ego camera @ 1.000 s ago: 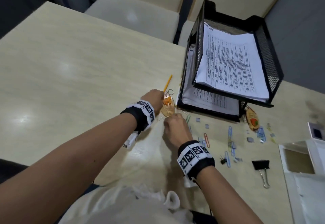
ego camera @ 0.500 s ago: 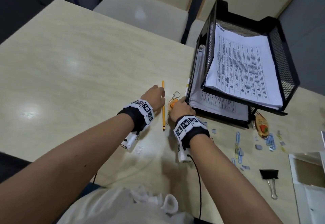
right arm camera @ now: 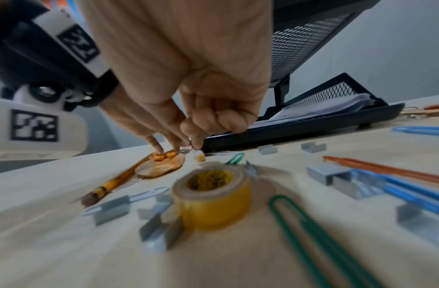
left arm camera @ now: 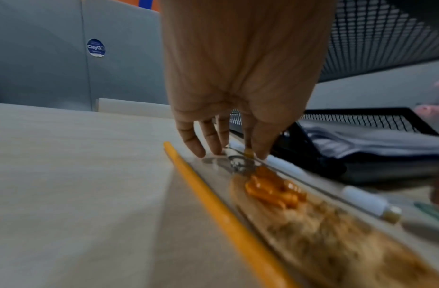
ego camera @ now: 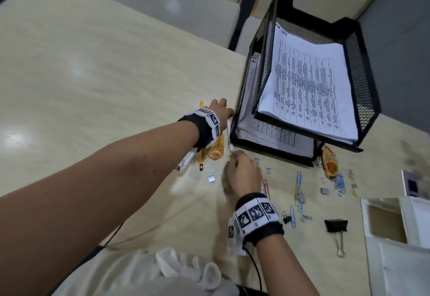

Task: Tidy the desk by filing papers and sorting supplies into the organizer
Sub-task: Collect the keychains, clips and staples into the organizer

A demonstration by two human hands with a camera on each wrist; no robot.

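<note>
Black wire-mesh two-tier paper tray [ego camera: 363,81] seen at far right of beige laminate tabletop [ego camera: 93,86]; printed sheets stacked in both tiers. White open-top box [ego camera: 395,223] at right edge, contents not visible. Left hand [ego camera: 218,109] with fingers extended down, tips touching slim white pen [left arm camera: 285,165] beside tray's left wall. Right hand [ego camera: 244,174] curled, pinching pen's near end. Yellow pencil [ego camera: 201,140], amber keychain tag [ego camera: 216,148], yellow tape roll [right arm camera: 213,196], paper clips, staples scattered nearby. Left half of tabletop open.
</note>
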